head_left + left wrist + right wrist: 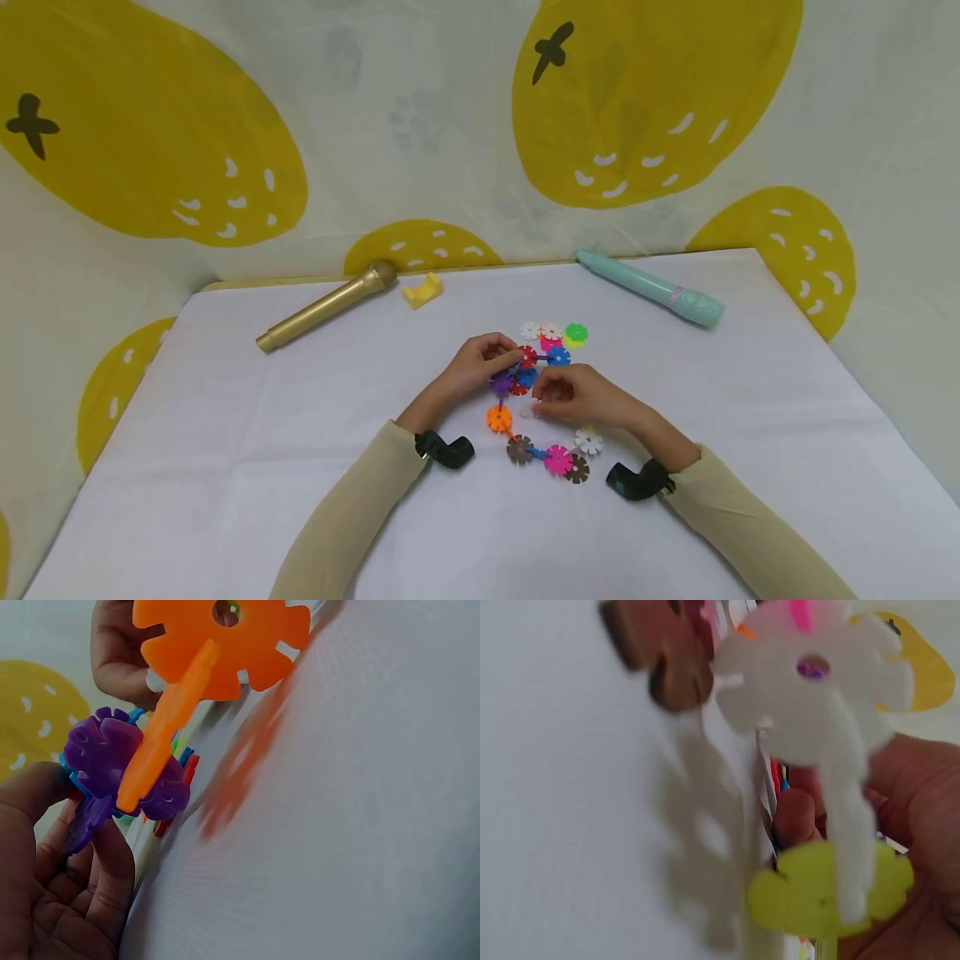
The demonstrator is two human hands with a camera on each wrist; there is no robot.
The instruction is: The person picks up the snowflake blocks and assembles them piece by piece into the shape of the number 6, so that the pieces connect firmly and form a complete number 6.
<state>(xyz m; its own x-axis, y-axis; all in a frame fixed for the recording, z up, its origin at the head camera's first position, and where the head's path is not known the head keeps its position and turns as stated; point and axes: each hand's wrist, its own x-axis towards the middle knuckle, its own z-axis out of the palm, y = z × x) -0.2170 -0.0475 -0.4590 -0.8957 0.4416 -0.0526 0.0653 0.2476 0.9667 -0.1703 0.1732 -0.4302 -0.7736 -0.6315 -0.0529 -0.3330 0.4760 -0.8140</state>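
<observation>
White counter [262,467]: slotted-disc chain [519,450], likely light, stiff, best edge-held; left grip [480,365] pinching purple disc [85,827], right grip [583,397], white disc [527,409].

So the backdrop [450,67] is off-white, wrapping behind and around both sides of the table [225,500]. It's got big yellow blobs [630,100] with dark cross-shaped marks [552,52] and little white dashes [653,161], plus faint gray prints [415,122]. Tabletop's plain white, slightly creased. Light's pretty soft.
</observation>
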